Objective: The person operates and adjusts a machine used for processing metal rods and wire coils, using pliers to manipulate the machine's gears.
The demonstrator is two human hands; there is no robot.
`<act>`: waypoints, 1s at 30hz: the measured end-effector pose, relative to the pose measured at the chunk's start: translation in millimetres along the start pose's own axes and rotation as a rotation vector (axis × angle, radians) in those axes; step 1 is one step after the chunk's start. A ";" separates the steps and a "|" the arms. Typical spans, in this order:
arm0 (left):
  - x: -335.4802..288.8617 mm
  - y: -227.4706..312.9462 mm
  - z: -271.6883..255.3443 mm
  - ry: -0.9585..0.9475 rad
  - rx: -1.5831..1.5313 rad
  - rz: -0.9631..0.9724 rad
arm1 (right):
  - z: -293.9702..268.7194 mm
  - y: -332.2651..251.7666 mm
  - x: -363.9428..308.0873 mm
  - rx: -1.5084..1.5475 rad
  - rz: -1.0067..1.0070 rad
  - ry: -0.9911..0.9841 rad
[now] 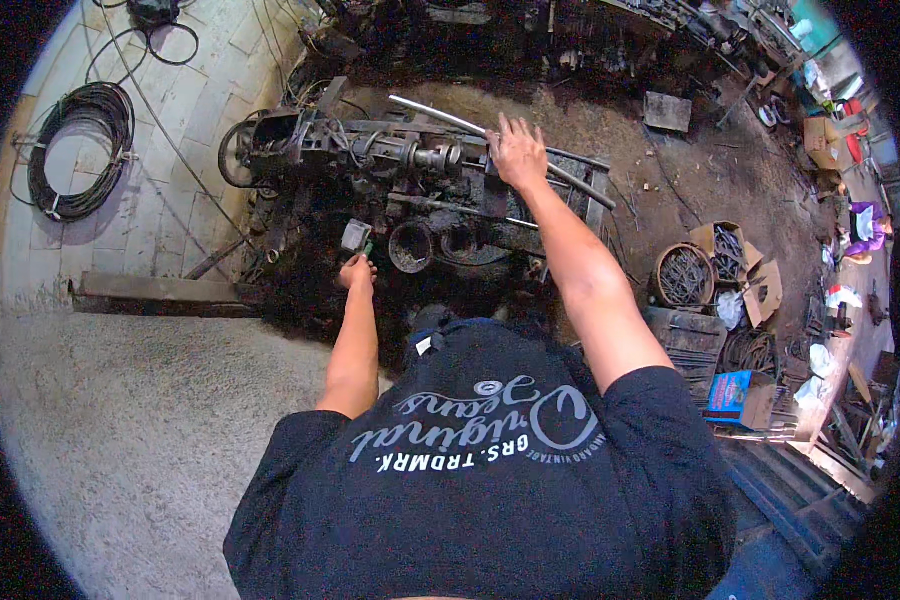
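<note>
My right hand [518,152] lies across a long metal rod [575,184], fingers stretched out and spread. The rod slants over a dark, greasy lathe-like machine [390,150], with its far end reaching up and left past my fingers. Lower left, my left hand [358,270] is closed, fingers curled, just below a small grey box [355,236]. Something green shows between that hand and the box; what the fingers grip is too small to make out. Two round metal pans [410,248] sit at the machine's near side, right of my left hand.
A coil of black cable [80,150] rests on the pale tiles at left. A steel beam [160,294] lies along the floor edge. To the right stand a round basket of metal pieces [684,275], cardboard boxes [763,292] and a blue box [728,396].
</note>
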State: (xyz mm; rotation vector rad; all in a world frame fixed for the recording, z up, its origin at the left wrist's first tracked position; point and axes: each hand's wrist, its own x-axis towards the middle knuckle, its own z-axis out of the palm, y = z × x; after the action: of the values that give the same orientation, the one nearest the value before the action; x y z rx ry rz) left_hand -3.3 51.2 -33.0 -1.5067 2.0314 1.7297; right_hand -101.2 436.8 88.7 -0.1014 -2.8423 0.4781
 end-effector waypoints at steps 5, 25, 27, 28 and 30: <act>3.8 -2.2 -2.9 0.009 -0.027 -0.011 | -4.8 -0.3 1.0 0.019 0.006 0.019; 0.6 -0.2 -1.2 0.014 -0.011 0.013 | -11.5 -4.5 -0.4 0.004 0.039 -0.034; 1.2 1.9 -0.3 0.001 -0.013 0.006 | -10.6 -2.0 -0.3 0.016 0.040 -0.028; 1.1 2.7 0.1 0.022 -0.006 0.002 | -9.7 -1.8 -0.7 0.009 0.037 -0.003; 0.0 3.0 0.4 0.045 0.000 -0.004 | -8.4 -1.6 -1.3 0.002 0.031 0.021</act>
State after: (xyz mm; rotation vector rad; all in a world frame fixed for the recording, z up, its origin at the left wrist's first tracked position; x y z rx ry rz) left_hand -5.7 51.2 -31.0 -1.5629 2.0482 1.7102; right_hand -97.8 437.7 96.6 -0.1492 -2.8238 0.4839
